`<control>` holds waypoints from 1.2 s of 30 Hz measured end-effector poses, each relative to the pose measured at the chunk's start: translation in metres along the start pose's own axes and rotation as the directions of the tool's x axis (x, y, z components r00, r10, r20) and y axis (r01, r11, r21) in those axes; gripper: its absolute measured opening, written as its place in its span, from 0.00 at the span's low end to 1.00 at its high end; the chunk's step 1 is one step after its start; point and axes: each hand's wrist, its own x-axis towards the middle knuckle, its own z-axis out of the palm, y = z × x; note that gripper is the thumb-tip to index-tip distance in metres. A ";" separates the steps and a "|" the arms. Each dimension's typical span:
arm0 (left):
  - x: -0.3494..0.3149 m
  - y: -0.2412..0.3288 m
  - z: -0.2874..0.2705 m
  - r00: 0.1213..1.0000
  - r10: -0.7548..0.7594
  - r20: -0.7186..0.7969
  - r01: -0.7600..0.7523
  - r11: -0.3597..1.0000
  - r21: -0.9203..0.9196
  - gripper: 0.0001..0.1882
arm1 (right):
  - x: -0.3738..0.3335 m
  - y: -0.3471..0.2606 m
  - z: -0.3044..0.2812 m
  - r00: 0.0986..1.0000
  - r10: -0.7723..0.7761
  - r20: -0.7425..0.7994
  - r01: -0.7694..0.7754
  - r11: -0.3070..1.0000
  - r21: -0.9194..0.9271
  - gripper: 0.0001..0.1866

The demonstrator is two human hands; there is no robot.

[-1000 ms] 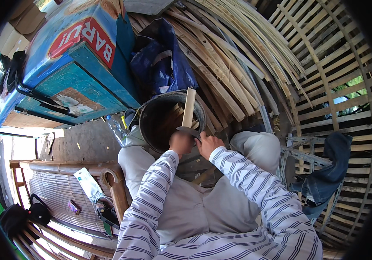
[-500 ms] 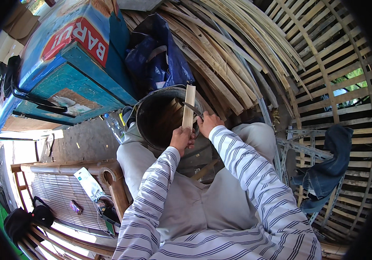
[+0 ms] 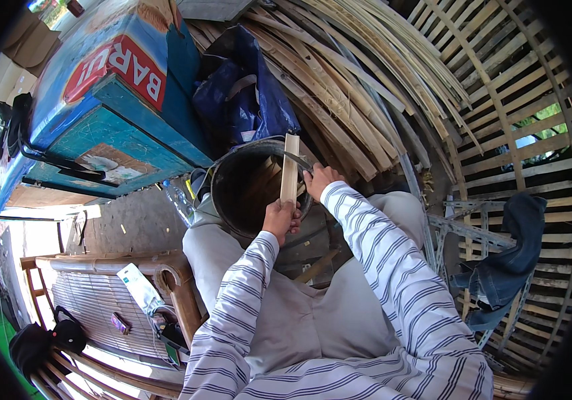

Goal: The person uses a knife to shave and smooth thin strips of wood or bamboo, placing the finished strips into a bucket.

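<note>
My left hand is closed around the near end of a flat, pale strip of split bamboo or wood, which points away from me. My right hand grips a knife, its handle hidden in the fingers. The dark blade of the knife lies across the strip near its far end. Below the strip stands a dark round bucket between my knees, with some pale pieces inside it.
Long split strips lie piled ahead to the right. A blue plastic bag sits beyond the bucket, and a blue painted box at the left. A bamboo bench is at my left; dark cloth hangs at the right.
The knife and my right hand have shifted slightly away from me, toward the strip's far end. My left hand keeps its hold on the strip.
</note>
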 end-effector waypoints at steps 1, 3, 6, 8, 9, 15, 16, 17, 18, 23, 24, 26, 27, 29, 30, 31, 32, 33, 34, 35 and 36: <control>0.000 0.000 -0.001 1.000 0.000 -0.003 0.000 1.000 -0.004 0.08 | 0.001 0.000 0.000 1.000 -0.007 0.010 0.007 1.000 0.001 0.23; 0.000 0.000 -0.005 1.000 0.025 -0.019 -0.025 0.999 0.020 0.09 | 0.004 -0.007 0.003 1.000 -0.006 0.024 0.007 1.000 -0.014 0.23; -0.008 -0.001 0.000 1.000 -0.014 0.012 0.014 1.000 0.010 0.10 | 0.030 0.003 0.003 0.998 0.067 0.010 -0.067 0.997 -0.025 0.24; -0.021 -0.013 0.003 0.997 -0.078 0.008 0.078 0.996 -0.033 0.10 | 0.053 0.016 0.001 0.991 0.125 0.039 -0.121 0.989 -0.084 0.25; -0.027 -0.016 0.003 0.993 -0.116 0.026 0.118 0.991 -0.056 0.10 | 0.059 0.027 -0.001 0.989 0.124 0.085 -0.110 0.982 -0.153 0.26; -0.018 0.000 -0.021 0.998 -0.068 0.008 0.069 0.990 -0.126 0.10 | 0.064 0.046 0.002 0.949 0.316 -0.005 -0.314 0.944 0.098 0.27; -0.016 0.008 -0.021 0.996 -0.086 -0.009 0.084 0.989 -0.121 0.10 | 0.061 0.047 -0.004 0.966 0.259 -0.025 -0.256 0.963 0.083 0.27; -0.009 0.009 -0.023 0.996 -0.086 -0.019 0.084 0.994 -0.074 0.10 | 0.058 0.049 -0.009 0.978 0.202 -0.046 -0.199 0.978 0.067 0.27; -0.004 0.009 -0.022 0.995 -0.089 -0.036 0.087 0.995 -0.054 0.10 | 0.054 0.051 -0.010 0.985 0.151 -0.082 -0.149 0.989 0.023 0.28; 0.014 0.000 -0.015 0.993 0.005 -0.118 0.010 0.992 0.126 0.09 | -0.027 0.017 -0.028 0.980 -0.173 -0.093 0.179 0.982 0.054 0.27; 0.015 -0.002 -0.017 0.990 0.048 -0.135 -0.024 0.985 0.173 0.09 | -0.048 0.006 -0.029 0.978 -0.199 -0.065 0.201 0.980 0.013 0.26; 0.018 -0.005 -0.012 0.987 0.089 -0.137 -0.058 0.974 0.219 0.09 | -0.076 0.003 -0.024 0.969 -0.245 -0.016 0.243 0.966 -0.086 0.24; 0.021 -0.006 -0.009 0.982 0.126 -0.139 -0.080 0.951 0.299 0.10 | -0.083 0.002 -0.024 0.974 -0.224 0.035 0.226 0.967 -0.116 0.24; 0.026 -0.011 -0.009 0.976 0.163 -0.146 -0.097 0.920 0.379 0.11 | -0.083 0.000 -0.017 0.971 -0.232 0.056 0.238 0.959 -0.152 0.24; 0.028 -0.013 -0.010 0.964 0.217 -0.152 -0.124 0.877 0.465 0.12 | -0.082 -0.003 -0.015 0.971 -0.232 0.058 0.239 0.959 -0.151 0.24; 0.028 -0.013 -0.010 0.950 0.271 -0.153 -0.147 0.824 0.547 0.13 | -0.081 -0.008 -0.016 0.965 -0.235 0.112 0.252 0.952 -0.175 0.24; 0.028 -0.015 -0.009 0.950 0.270 -0.155 -0.145 0.825 0.546 0.13 | -0.080 -0.012 -0.015 0.957 -0.236 0.167 0.267 0.943 -0.199 0.24; 0.027 -0.017 -0.008 0.937 0.301 -0.179 -0.148 0.804 0.576 0.14 | -0.080 -0.013 -0.011 0.957 -0.237 0.169 0.269 0.942 -0.199 0.24; 0.025 -0.018 -0.007 0.921 0.334 -0.203 -0.151 0.783 0.603 0.14 | -0.079 -0.013 -0.006 0.962 -0.220 0.164 0.252 0.944 -0.215 0.24; 0.029 -0.023 -0.010 0.920 0.333 -0.207 -0.150 0.786 0.599 0.14 | -0.078 -0.013 -0.001 0.966 -0.202 0.158 0.235 0.944 -0.231 0.24; 0.036 -0.030 -0.015 0.872 0.455 -0.179 -0.189 0.652 0.735 0.14 | -0.076 -0.013 0.003 0.966 -0.205 0.161 0.239 0.942 -0.235 0.24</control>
